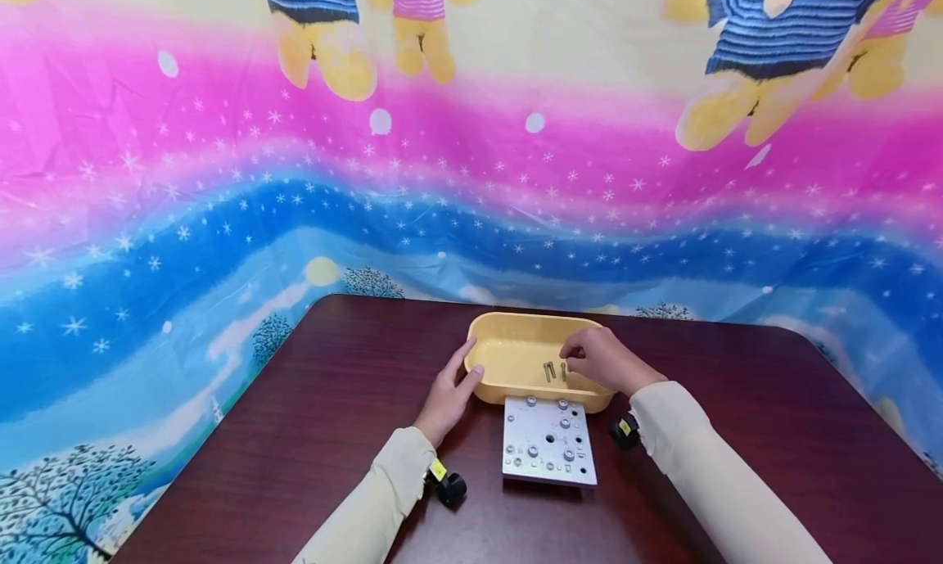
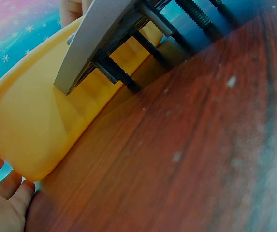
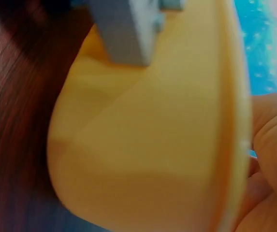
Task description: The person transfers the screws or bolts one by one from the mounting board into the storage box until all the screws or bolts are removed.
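Note:
A shallow yellow tray stands on the table with several small screws lying inside it. My left hand holds the tray's left end, thumb at the rim and fingers along the outside wall. In the left wrist view those fingers touch the base of the wall. My right hand reaches over the right side of the tray, its curled fingertips pinching a screw that is mostly hidden. Close before the tray is a silver metal plate bearing several socket-head bolts and open holes.
Black threaded bolt shanks stick out under the plate, which sits raised above the dark red wooden table. A patterned cloth hangs behind the table's far edge. Each wrist wears a small black camera.

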Motion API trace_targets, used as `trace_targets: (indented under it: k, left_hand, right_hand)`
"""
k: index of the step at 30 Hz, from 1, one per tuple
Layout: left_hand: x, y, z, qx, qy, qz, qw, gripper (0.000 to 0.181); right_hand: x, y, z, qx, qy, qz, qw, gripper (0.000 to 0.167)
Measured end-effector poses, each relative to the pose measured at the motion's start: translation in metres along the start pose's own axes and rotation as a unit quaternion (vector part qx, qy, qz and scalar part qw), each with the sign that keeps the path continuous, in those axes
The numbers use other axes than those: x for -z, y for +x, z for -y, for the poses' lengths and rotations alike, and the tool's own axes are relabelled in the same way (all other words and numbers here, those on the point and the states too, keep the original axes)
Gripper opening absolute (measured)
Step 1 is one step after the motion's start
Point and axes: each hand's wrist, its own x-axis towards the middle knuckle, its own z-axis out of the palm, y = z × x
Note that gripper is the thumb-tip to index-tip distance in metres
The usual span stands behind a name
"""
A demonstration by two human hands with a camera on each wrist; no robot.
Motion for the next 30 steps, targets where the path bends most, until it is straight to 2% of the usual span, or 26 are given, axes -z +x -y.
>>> trace_targets:
  k: [7,13,22,30]
  left_hand:
    - [0.000,0.000,-0.001,0.004,0.000,0.005,1.0000,0.054]
    - [0.000,0.000,0.000,-0.002,0.000,0.004,1.0000,0.055]
    - [0.000,0.000,0.001,0.000,-0.003,0.003,1.0000,0.054]
    - [0.000,0.001,0.001,-0.005,0.000,0.000,1.0000,0.054]
  right_hand:
    - [-0.011,0.010,-0.014,-0.018,-0.030,0.008,0.9994,0.015]
    - [-0.014,0.013,-0.016,-0.033,-0.035,0.004,0.9988,0.011]
    - [-0.019,0.018,-0.016,-0.063,0.011,0.006,0.9980,0.012]
    - [-0.023,0.019,-0.017,-0.067,0.020,0.017,0.9974,0.016]
